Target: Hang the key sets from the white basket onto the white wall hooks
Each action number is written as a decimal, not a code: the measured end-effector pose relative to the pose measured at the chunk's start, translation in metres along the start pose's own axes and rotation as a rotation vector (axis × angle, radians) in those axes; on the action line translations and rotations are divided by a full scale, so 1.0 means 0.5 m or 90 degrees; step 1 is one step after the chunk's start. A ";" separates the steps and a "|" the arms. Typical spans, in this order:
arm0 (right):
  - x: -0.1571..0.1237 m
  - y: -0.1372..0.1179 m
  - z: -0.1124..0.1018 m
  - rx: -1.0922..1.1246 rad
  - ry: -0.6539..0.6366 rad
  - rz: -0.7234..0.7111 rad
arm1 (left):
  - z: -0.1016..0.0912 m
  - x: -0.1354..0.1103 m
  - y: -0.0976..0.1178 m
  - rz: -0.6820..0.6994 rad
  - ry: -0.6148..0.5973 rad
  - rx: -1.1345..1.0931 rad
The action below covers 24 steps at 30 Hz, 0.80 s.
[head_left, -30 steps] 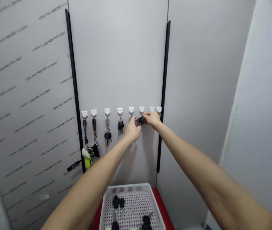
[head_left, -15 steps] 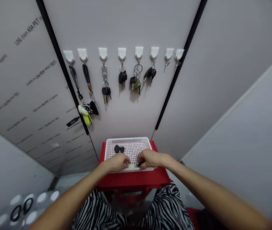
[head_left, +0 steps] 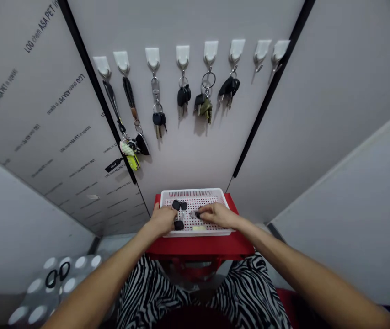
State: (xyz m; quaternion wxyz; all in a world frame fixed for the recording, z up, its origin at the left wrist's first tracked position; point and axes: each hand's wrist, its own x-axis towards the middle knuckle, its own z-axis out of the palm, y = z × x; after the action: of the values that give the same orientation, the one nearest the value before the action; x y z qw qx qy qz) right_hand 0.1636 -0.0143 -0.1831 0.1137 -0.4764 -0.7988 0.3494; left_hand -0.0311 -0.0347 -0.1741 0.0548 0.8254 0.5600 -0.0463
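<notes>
My right hand is inside the white plastic basket, fingers closed on a small bunch of keys with a black head and shiny metal parts. At the basket's left side, my left hand grips over the rim, its fingertips partly hidden. Close beside it in the basket lie black-headed keys, and another black key head sits nearer me. A pale yellow tag rests by the front rim.
The basket stands on a red bag above my knees. White hooks line the wall ahead; several carry key bunches, while the two rightmost hooks are bare. Black-handled scissors lie on white-capped bottles at left.
My left hand has moved from the basket's front to its left rim. My right hand has shifted the keys toward the basket's middle, away from the yellow tag. The camera view has tilted down.
</notes>
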 end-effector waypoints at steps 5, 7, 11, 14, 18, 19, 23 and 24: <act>0.021 0.008 -0.017 0.002 0.191 -0.012 | 0.008 0.020 -0.005 -0.042 0.135 0.011; 0.017 0.010 -0.028 -0.033 0.213 0.001 | 0.008 0.031 -0.008 -0.044 0.165 -0.002; 0.011 0.011 -0.019 -0.143 0.210 0.001 | 0.018 0.052 -0.008 -0.054 0.174 -0.012; 0.018 0.008 0.008 -0.215 0.200 -0.003 | 0.025 0.062 -0.008 -0.069 0.143 -0.024; 0.035 -0.001 0.035 -0.235 0.215 -0.005 | 0.016 0.069 -0.009 -0.085 0.069 -0.038; 0.040 -0.004 0.038 -0.233 0.223 -0.006 | 0.012 0.070 -0.009 -0.090 0.054 -0.041; 0.057 -0.023 0.045 -0.246 0.222 -0.013 | -0.001 0.075 -0.003 -0.130 0.002 -0.069; 0.061 -0.029 0.047 -0.256 0.220 -0.016 | -0.002 0.076 -0.002 -0.140 -0.004 -0.075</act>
State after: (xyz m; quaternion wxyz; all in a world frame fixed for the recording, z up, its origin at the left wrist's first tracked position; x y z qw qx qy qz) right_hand 0.1256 -0.0034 -0.1952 0.1556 -0.5318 -0.8269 0.0958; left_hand -0.0180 0.0008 -0.1784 0.0996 0.7542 0.6487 -0.0213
